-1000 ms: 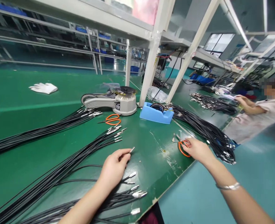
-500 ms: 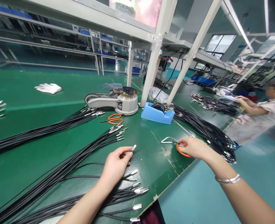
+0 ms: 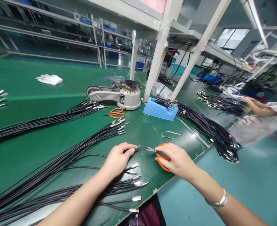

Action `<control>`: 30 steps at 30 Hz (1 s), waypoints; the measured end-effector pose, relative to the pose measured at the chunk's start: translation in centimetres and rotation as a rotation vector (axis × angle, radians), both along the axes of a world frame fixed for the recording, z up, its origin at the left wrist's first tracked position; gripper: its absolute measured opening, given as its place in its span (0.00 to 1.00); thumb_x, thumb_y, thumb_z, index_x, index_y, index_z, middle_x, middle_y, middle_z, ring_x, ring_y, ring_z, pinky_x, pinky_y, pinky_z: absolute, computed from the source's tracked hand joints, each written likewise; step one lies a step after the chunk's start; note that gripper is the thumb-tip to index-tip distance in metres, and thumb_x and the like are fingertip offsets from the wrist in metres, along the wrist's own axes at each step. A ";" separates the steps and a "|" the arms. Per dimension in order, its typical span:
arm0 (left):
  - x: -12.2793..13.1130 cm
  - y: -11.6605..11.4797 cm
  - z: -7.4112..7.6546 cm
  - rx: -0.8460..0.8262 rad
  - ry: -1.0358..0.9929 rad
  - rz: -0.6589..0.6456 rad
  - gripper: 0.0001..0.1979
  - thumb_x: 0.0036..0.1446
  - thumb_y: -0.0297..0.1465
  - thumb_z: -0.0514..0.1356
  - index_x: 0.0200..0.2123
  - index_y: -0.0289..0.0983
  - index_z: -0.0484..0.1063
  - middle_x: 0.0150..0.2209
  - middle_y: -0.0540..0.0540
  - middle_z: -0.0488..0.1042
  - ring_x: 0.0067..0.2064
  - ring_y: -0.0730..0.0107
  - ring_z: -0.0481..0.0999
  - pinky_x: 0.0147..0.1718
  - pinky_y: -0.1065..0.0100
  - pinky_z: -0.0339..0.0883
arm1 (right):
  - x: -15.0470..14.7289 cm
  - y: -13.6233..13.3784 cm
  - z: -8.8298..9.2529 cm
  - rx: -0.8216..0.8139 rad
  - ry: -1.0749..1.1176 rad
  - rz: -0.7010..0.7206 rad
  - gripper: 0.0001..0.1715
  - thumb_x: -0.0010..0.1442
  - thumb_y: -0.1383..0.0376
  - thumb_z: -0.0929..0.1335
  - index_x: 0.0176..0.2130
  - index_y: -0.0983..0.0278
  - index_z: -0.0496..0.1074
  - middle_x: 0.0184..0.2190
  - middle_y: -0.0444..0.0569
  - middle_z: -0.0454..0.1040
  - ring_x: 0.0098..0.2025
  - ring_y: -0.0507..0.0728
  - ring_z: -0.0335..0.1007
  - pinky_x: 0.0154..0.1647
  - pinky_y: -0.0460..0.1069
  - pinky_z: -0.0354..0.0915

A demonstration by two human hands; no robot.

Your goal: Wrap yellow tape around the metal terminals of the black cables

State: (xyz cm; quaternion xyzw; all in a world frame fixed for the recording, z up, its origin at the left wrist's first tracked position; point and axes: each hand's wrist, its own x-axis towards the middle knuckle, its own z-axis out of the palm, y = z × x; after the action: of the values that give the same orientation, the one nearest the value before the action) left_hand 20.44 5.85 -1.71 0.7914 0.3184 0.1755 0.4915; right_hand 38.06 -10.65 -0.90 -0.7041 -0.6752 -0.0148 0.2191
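Observation:
Pinched in my left hand (image 3: pixel 119 157) is the end of a black cable, and its small metal connector (image 3: pixel 137 146) sticks out past the fingertips. My right hand (image 3: pixel 179 160) grips orange-handled scissors (image 3: pixel 163 164), fingers in and around the loops. The blades point left at the connector, slightly parted, with a small gap between the two. Behind the scissors lies a thin bent white wire or strip (image 3: pixel 171 134) on the green table (image 3: pixel 77 169). Loose black cables (image 3: pixel 65 196) with metal ends run beneath my left forearm, and another bundle (image 3: pixel 82 147) stretches out just beyond it.
A second pair of orange scissors (image 3: pixel 116 113) lies near a grey round tape machine (image 3: pixel 129 99). Right of it stands a blue tape dispenser (image 3: pixel 160 110) by the shelf posts. Black cable coils (image 3: pixel 206 128) line the right edge. A white glove (image 3: pixel 49 79) lies far left; a co-worker (image 3: pixel 258 122) is at right.
My right hand has brought the scissors left, close to the connector, away from the bent wire. My left hand still pinches the cable end, which has turned slightly. The view has shifted a little.

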 end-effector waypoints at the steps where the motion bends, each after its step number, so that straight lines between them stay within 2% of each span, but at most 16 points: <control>1: 0.1 -0.1 0.1 0.002 0.007 -0.011 0.14 0.48 0.35 0.56 0.32 0.38 0.80 0.31 0.47 0.79 0.33 0.63 0.75 0.36 0.65 0.66 | -0.1 0.4 0.0 0.023 -0.058 0.043 0.15 0.60 0.64 0.65 0.48 0.62 0.71 0.38 0.53 0.77 0.39 0.58 0.72 0.41 0.53 0.68; 5: 0.2 0.0 0.4 -0.004 0.039 -0.062 0.13 0.48 0.35 0.55 0.29 0.38 0.79 0.33 0.46 0.80 0.36 0.61 0.76 0.40 0.64 0.65 | 0.2 1.6 1.1 0.027 -0.223 0.139 0.16 0.63 0.63 0.62 0.48 0.63 0.72 0.37 0.55 0.77 0.38 0.58 0.71 0.39 0.53 0.67; 11: 0.3 0.2 0.3 -0.023 0.097 -0.136 0.12 0.47 0.34 0.55 0.27 0.38 0.78 0.30 0.48 0.80 0.33 0.62 0.76 0.37 0.67 0.64 | 0.1 2.5 2.2 -0.052 -0.320 0.232 0.17 0.64 0.63 0.60 0.46 0.64 0.74 0.34 0.55 0.77 0.34 0.58 0.71 0.35 0.51 0.67; 20: 0.2 0.3 0.4 -0.020 0.149 -0.201 0.13 0.47 0.33 0.54 0.27 0.38 0.78 0.27 0.49 0.78 0.31 0.64 0.73 0.32 0.68 0.62 | 0.0 2.9 2.1 -0.140 -0.384 0.307 0.19 0.65 0.62 0.59 0.47 0.65 0.73 0.36 0.55 0.77 0.37 0.58 0.72 0.39 0.52 0.68; 30: 0.2 0.4 0.7 -0.029 0.225 -0.238 0.14 0.48 0.35 0.53 0.29 0.35 0.77 0.27 0.48 0.76 0.30 0.66 0.71 0.30 0.69 0.61 | 0.1 3.0 1.6 -0.007 -0.437 0.358 0.15 0.64 0.64 0.61 0.44 0.67 0.73 0.34 0.53 0.77 0.35 0.56 0.73 0.36 0.50 0.69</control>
State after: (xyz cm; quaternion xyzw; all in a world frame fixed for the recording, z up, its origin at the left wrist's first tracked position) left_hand 20.68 6.21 -0.99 0.8311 0.2779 0.0219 0.4813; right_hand 38.16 -7.62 0.72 -0.5547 -0.8200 -0.1253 0.0650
